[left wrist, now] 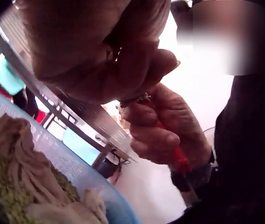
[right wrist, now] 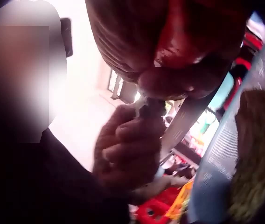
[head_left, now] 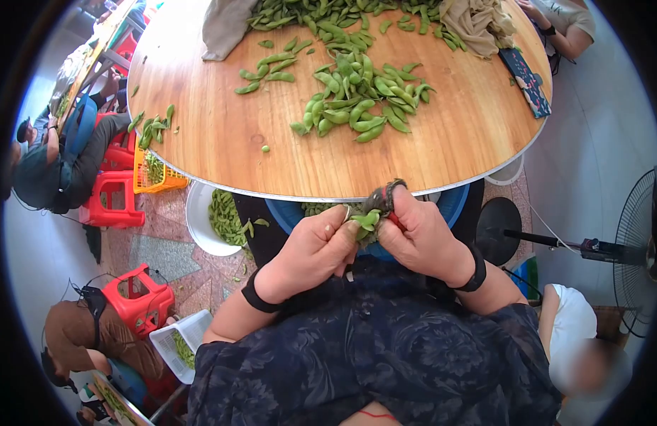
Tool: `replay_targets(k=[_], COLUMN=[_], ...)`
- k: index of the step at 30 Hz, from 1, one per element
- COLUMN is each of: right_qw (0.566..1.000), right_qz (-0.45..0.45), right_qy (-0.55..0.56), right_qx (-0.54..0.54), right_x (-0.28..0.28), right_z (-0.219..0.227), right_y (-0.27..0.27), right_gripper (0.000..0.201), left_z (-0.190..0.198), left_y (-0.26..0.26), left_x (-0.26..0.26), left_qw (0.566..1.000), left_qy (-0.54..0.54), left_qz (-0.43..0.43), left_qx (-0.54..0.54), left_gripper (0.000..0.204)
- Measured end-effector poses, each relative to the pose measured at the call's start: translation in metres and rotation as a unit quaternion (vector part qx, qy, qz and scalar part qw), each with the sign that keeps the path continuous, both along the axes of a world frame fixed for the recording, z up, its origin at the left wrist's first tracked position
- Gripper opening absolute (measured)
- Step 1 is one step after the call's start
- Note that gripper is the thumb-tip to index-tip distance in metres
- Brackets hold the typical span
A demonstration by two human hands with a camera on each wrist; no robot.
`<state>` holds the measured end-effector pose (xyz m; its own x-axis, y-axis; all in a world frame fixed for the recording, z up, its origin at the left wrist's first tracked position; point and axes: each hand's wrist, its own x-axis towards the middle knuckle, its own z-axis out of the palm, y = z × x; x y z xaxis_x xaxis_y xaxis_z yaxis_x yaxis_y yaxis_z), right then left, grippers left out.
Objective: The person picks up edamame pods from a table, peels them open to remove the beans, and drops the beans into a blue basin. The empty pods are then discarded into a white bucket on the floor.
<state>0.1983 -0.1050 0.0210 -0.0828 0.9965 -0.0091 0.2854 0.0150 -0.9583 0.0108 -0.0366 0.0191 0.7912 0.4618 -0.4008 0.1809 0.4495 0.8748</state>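
Observation:
Over the table's front edge, two hands meet around a green soybean pod [head_left: 368,221]. The left hand [head_left: 310,248] pinches the pod between thumb and fingers. Close against it, the right hand [head_left: 428,234] has curled fingers, and a dark covering [head_left: 380,199] shows around its forefinger. A red-handled tool [left wrist: 181,161] lies in the right hand's grip; its working end is hidden. In the right wrist view its red part [right wrist: 179,42] shows between the fingers. Beneath the hands stands a blue basin [head_left: 452,204] with green contents and cloth.
A heap of pods [head_left: 364,96] lies on the round wooden table [head_left: 207,135], with cloths [head_left: 477,25] behind. To the left are a white bucket [head_left: 200,220] of pods, a yellow basket [head_left: 165,183] and red stools [head_left: 112,202]. A standing fan [head_left: 637,241] is at right; other people sit around.

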Motion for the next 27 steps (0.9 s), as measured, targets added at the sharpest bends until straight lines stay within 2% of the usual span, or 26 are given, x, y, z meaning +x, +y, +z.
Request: replay_targets(k=[1,2,6,8,11,18,21,23,25,27], right_qw=[0.998,0.991,0.985,0.980,0.961,0.927,0.943,0.985,0.983,0.979], right_qz=[-0.027,-0.053,-0.032,-0.013,-0.015,-0.012,-0.009,-0.011,-0.007,-0.004], right_qy=[-0.054,-0.107,-0.151,-0.178,-0.235,-0.349,-0.310,-0.146,-0.150,-0.155], right_qx=[0.031,0.063,0.074,0.086,0.147,0.136,0.124,0.086,0.106,0.129], right_x=[-0.001,-0.002,0.000,0.002,-0.001,0.001,0.001,0.002,-0.003,-0.004], right_z=[-0.001,-0.001,0.009,0.005,-0.001,-0.003,0.003,0.009,0.000,0.001], right_y=[-0.002,-0.002,-0.002,-0.001,0.001,-0.011,-0.016,-0.015,-0.013,-0.013], right_gripper=[0.017,0.021,0.022,0.022,0.021,0.017,0.017,0.016,0.017,0.018], left_z=[-0.005,-0.007,-0.002,0.004,0.003,-0.012,-0.016,-0.015,-0.014,-0.016], left_y=[-0.003,-0.005,-0.006,-0.003,-0.009,-0.005,-0.006,-0.006,-0.007,-0.005], left_x=[0.002,0.002,0.003,0.000,0.001,-0.008,-0.004,0.001,0.008,0.011], left_qw=[0.990,0.961,0.948,0.914,0.907,0.922,0.919,0.924,0.939,0.951], left_qy=[0.032,0.063,0.069,0.092,0.047,0.085,0.062,0.031,0.018,0.005], left_qz=[0.016,0.031,0.018,-0.023,-0.012,-0.003,0.027,0.019,0.006,-0.006], left_qx=[0.135,0.267,0.311,0.395,0.419,0.378,0.389,0.380,0.343,0.309], left_gripper=[0.023,0.023,0.024,0.022,0.023,0.019,0.014,0.008,0.003,0.010])
